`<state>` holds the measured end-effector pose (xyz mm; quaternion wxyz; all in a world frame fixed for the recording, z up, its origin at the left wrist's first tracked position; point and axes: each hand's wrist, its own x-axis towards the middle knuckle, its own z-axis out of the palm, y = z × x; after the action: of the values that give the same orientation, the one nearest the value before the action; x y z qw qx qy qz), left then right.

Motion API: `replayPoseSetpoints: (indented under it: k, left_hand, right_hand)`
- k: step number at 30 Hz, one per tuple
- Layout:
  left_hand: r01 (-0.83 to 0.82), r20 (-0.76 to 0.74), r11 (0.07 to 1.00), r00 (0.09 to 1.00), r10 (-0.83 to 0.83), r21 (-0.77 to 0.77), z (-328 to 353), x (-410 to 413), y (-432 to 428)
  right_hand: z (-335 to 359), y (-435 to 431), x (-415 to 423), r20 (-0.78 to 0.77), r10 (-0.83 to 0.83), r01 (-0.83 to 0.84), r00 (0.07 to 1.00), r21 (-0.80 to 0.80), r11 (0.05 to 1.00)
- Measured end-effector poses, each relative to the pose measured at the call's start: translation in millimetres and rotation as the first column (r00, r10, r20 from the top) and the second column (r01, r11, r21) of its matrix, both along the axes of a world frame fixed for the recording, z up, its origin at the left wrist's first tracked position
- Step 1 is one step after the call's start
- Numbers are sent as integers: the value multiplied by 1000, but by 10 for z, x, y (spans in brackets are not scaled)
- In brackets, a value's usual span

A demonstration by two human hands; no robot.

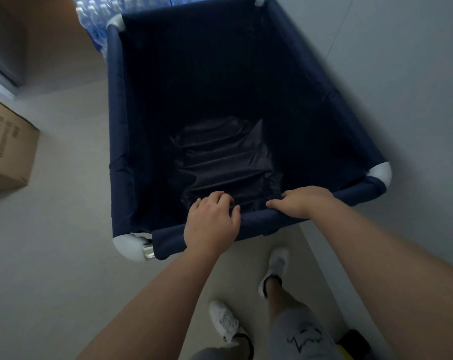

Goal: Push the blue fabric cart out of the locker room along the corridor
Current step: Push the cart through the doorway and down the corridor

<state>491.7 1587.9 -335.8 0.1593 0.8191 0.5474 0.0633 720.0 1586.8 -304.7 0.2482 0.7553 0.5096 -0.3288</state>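
- Head view looks steeply down into the blue fabric cart (220, 105), which fills the centre and upper part of the frame; its dark interior holds nothing but creased fabric at the bottom.
- White plastic corner joints (381, 172) show at the corners of the cart's fabric-sleeved rim.
- Left hand (211, 222) lies over the near rim rail at lower centre, fingers curled down over the inner edge, gripping the rail.
- Right hand (302, 201) grips the same rail just to the right, fingers wrapped over it; the two hands are close together but not touching.
- Both bare forearms run from the bottom corners of the frame up to the rail.
- White sneakers (224, 320) and grey shorts appear at the bottom centre, on a pale tiled floor (64, 242).
- Cardboard box (7, 149) sits at the left edge, well apart from the cart.
- Shrink-wrapped packs of water bottles (95, 16) stand at the upper left, just beyond the cart's far corner.
- Pale wall (402, 74) runs along the right side, close to the cart's right rail.
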Motion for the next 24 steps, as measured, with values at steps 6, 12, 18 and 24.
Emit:
replayPoseSetpoints:
  k: [6, 12, 18, 24]
  left_hand:
    - [3, -11, 999, 1000, -2, 32, -14, 0, -14]
    - [24, -40, 999, 999, -22, 45, -28, 14, 31]
    - [10, -38, 998, 999, -8, 55, -13, 31, 57]
    - [24, -33, 998, 999, -22, 54, -40, 21, 56]
  right_hand:
    - [-113, 111, -1, -27, -76, 74, 997, -78, 994]
    - [-156, 191, 12, -25, -69, 67, 997, -70, 995]
    - [-97, 159, 9, -4, -17, 17, 1000, -21, 1000]
    - [-105, 121, -3, 27, -11, 10, 1000, 22, 1000]
